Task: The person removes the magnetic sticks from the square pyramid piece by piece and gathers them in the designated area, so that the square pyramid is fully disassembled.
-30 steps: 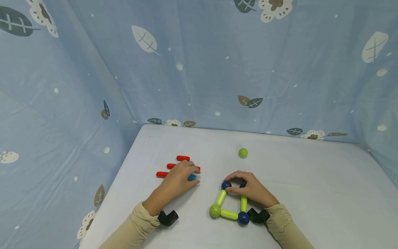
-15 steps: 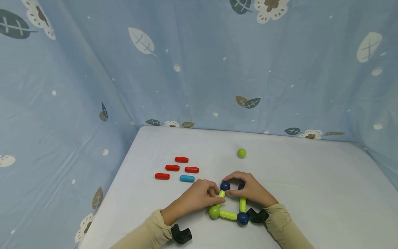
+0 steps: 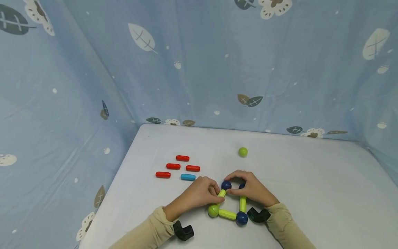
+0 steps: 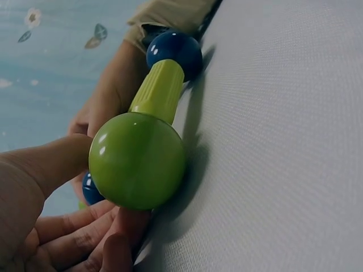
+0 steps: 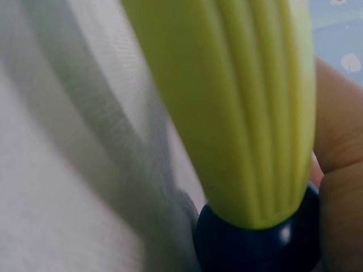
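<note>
Magnetic rods and balls form a four-sided frame at the table's front middle. My left hand (image 3: 199,193) pinches the frame's left yellow-green rod (image 3: 222,193) between thumb and fingers. Between the thumb and fingers of my right hand (image 3: 255,189) is the dark blue ball (image 3: 226,185) at that rod's far end. A green ball (image 3: 213,210), large in the left wrist view, makes the near left corner. From it a front rod (image 3: 227,214) runs to another blue ball (image 3: 241,218). The right side rod (image 3: 243,204) leads up to a third blue ball (image 3: 242,186), partly hidden by my right hand.
Several red rods (image 3: 173,166) and one light blue rod (image 3: 188,177) lie to the left of the frame. A loose green ball (image 3: 243,151) rests farther back. Patterned blue cloth (image 3: 199,69) hangs behind the white table (image 3: 311,180).
My left hand has come from above the light blue rod, rightward and toward me, to the frame's left rod. It has uncovered the red rods. My right hand stays at the blue ball.
</note>
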The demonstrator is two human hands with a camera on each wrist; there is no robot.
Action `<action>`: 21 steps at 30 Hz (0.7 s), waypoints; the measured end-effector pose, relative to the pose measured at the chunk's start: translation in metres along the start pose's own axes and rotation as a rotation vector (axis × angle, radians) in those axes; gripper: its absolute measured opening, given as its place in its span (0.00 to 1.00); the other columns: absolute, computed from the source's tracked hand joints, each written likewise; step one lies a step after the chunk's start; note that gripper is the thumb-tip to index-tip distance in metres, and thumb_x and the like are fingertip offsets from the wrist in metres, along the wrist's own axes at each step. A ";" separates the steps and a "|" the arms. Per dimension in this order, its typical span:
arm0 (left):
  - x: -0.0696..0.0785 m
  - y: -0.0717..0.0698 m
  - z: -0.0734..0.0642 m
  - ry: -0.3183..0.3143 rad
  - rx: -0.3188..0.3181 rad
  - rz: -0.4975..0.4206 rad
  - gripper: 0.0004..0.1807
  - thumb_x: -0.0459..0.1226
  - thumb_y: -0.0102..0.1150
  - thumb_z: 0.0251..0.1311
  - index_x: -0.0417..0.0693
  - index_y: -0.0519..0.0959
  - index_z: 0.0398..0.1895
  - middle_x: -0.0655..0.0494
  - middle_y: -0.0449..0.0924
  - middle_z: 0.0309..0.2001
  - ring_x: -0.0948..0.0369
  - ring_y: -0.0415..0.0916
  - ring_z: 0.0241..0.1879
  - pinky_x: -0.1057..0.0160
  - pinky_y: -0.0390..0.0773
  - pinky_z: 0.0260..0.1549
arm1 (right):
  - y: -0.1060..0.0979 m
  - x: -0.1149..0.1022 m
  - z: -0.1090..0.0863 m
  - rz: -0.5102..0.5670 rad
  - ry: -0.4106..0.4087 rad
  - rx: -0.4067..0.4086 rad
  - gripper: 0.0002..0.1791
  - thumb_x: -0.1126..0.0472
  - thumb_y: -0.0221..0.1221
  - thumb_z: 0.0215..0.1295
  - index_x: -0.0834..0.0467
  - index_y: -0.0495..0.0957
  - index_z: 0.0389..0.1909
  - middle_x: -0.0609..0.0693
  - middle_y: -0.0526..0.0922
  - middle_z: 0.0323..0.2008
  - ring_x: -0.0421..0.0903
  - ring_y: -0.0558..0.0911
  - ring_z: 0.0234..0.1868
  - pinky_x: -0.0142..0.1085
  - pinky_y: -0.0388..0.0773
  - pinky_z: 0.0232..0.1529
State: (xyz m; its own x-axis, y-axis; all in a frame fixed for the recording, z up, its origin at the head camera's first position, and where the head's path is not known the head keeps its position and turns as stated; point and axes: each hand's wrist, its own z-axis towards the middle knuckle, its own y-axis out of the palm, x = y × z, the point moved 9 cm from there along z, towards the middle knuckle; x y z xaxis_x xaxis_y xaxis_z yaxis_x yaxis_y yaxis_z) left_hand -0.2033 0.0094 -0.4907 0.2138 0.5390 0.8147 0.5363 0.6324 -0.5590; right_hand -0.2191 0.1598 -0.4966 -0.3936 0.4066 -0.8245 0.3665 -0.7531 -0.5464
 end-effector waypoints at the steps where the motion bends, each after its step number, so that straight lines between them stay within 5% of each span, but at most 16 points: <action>1: 0.000 0.000 0.000 0.001 -0.002 -0.005 0.11 0.43 0.78 0.52 0.46 0.86 0.29 0.62 0.87 0.22 0.74 0.79 0.23 0.72 0.76 0.25 | 0.000 0.000 0.000 0.001 0.002 0.001 0.18 0.52 0.75 0.60 0.42 0.85 0.50 0.38 0.87 0.49 0.36 0.82 0.54 0.32 0.77 0.60; 14: -0.005 0.000 0.000 -0.013 -0.035 -0.018 0.10 0.44 0.77 0.54 0.49 0.85 0.27 0.67 0.82 0.18 0.73 0.76 0.21 0.73 0.73 0.23 | -0.008 0.003 0.000 -0.001 0.047 0.054 0.17 0.53 0.74 0.61 0.46 0.84 0.51 0.40 0.87 0.50 0.35 0.83 0.53 0.32 0.80 0.57; 21: -0.006 0.001 0.000 -0.017 -0.040 -0.035 0.10 0.43 0.77 0.54 0.50 0.85 0.27 0.67 0.82 0.19 0.73 0.76 0.21 0.73 0.73 0.23 | -0.012 0.006 0.000 0.095 0.048 0.065 0.16 0.59 0.72 0.63 0.50 0.84 0.51 0.47 0.87 0.49 0.38 0.84 0.49 0.31 0.81 0.53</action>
State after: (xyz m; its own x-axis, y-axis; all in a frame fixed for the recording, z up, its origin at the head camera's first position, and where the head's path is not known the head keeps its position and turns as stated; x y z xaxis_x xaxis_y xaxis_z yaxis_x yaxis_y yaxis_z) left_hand -0.2039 0.0067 -0.4966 0.1805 0.5270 0.8305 0.5756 0.6281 -0.5237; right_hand -0.2256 0.1718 -0.4948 -0.3181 0.3550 -0.8791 0.3439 -0.8209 -0.4559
